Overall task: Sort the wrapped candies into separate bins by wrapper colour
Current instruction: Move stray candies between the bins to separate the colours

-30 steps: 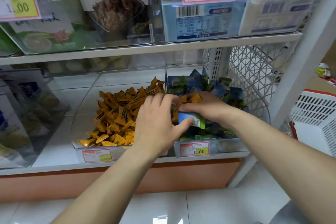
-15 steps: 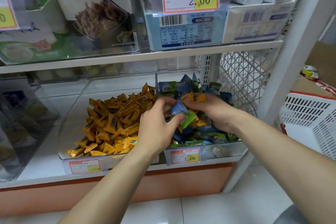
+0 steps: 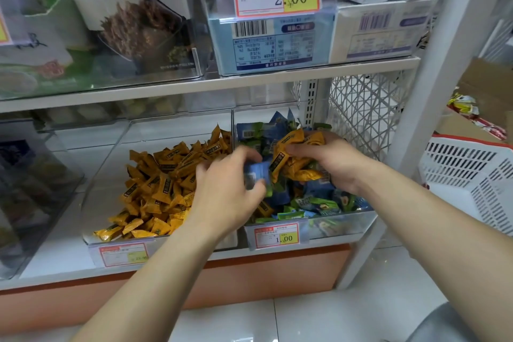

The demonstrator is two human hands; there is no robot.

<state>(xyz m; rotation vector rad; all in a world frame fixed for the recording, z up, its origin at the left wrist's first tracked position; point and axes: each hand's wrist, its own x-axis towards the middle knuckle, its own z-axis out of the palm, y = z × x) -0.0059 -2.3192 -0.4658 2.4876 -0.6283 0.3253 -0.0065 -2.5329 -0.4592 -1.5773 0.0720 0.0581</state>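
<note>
Candies in yellow wrappers (image 3: 163, 186) fill the clear bin (image 3: 116, 166) at centre left of the frame. Blue and green candies (image 3: 319, 204) fill the neighbouring bin (image 3: 342, 223) at centre right.

In the head view both hands work above the blue-green bin. The right hand's load looks full and loose, so a piece could slip back among the blue ones while crossing the divider. The right hand (image 3: 337, 165) has its fingers curled round a handful of stray yellow candies (image 3: 294, 159). The left hand (image 3: 222, 200), motion-blurred, pinches a single blue candy (image 3: 256, 175) between thumb and fingers, just beside the handful.
</note>
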